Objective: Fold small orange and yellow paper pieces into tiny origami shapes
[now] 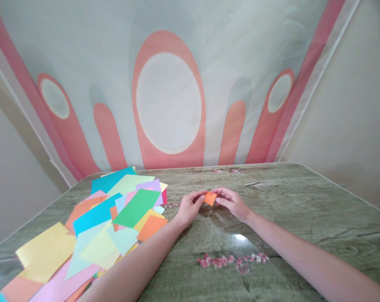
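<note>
A small folded piece of orange paper is held just above the table in front of me. My left hand pinches its left edge between thumb and fingers. At its right side is my right hand, with the thumb and bent fingertips closed on the paper's edge. The fingers behind the paper are partly hidden. Left of my left forearm lies a loose heap of coloured paper sheets, among them a green sheet and an orange sheet.
The wood-patterned table carries printed pink flowers and a bright light reflection. Yellow sheets and blue sheets spread across its left side. Behind the far edge hangs a backdrop with pink arches.
</note>
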A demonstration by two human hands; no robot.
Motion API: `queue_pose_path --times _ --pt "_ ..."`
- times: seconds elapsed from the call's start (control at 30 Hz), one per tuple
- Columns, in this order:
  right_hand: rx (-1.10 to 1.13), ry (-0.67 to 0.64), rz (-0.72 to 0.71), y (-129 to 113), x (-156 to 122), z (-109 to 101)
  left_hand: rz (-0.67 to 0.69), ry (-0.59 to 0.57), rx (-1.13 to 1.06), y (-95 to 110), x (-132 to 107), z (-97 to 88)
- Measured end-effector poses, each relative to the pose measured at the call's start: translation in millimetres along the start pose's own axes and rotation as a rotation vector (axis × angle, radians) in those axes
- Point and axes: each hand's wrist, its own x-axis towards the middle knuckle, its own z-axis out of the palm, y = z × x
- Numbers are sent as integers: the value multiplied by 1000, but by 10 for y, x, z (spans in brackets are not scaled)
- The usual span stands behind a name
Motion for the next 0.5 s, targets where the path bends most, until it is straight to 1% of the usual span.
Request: queue_pose_path --times 0.27,0.5 --pt "-11 24 9 -21 -3 8 -22 4 -4 56 -8 7" --pt "-20 42 9 -14 -2 9 -11 -4 14 76 -17 2"
